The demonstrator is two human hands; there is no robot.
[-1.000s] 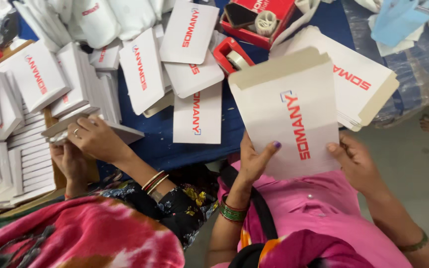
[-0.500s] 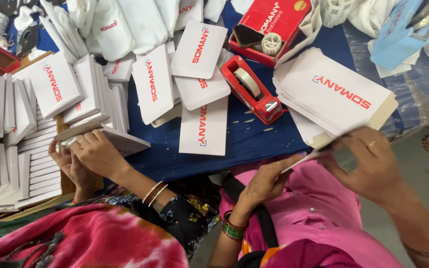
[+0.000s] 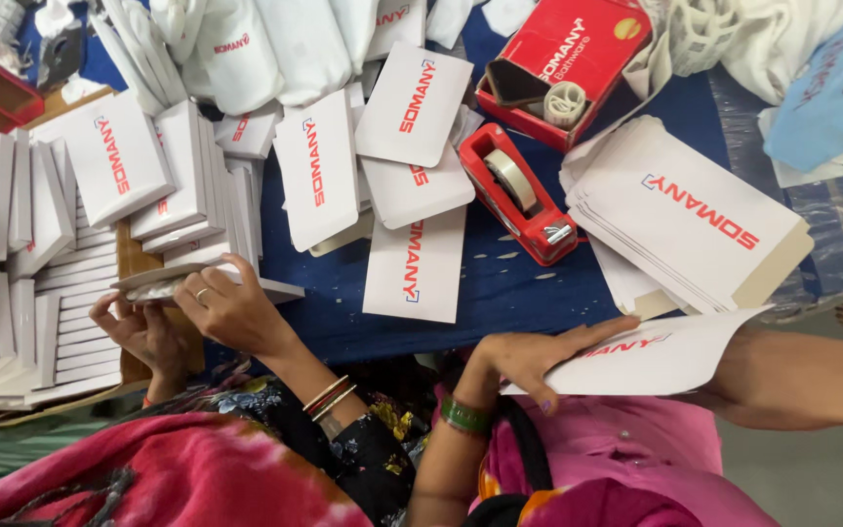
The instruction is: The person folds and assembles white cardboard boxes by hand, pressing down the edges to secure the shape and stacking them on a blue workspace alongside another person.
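I hold a flat white carton blank (image 3: 656, 356) with red lettering, tilted almost level over my pink lap at the table's near edge. My left hand (image 3: 529, 356), with a green bangle at the wrist, lies on the blank's left end, fingers spread on top and thumb at its edge. My right forearm (image 3: 802, 376) runs under the blank's right end; that hand's fingers are hidden beneath it. A stack of the same blanks (image 3: 695, 224) lies just beyond on the blue table (image 3: 519, 293).
A red tape dispenser (image 3: 519, 190) and an open red box (image 3: 563, 54) stand beyond my hands. To my left a co-worker's hands (image 3: 231, 307) hold a folded white box (image 3: 163, 283). Folded boxes (image 3: 12, 293) are piled at the left, and loose blanks (image 3: 412, 268) lie mid-table.
The blank faced me upright a second ago; I have tipped it down nearly flat and lowered it to the right. The co-worker's hands stay at the folded box.
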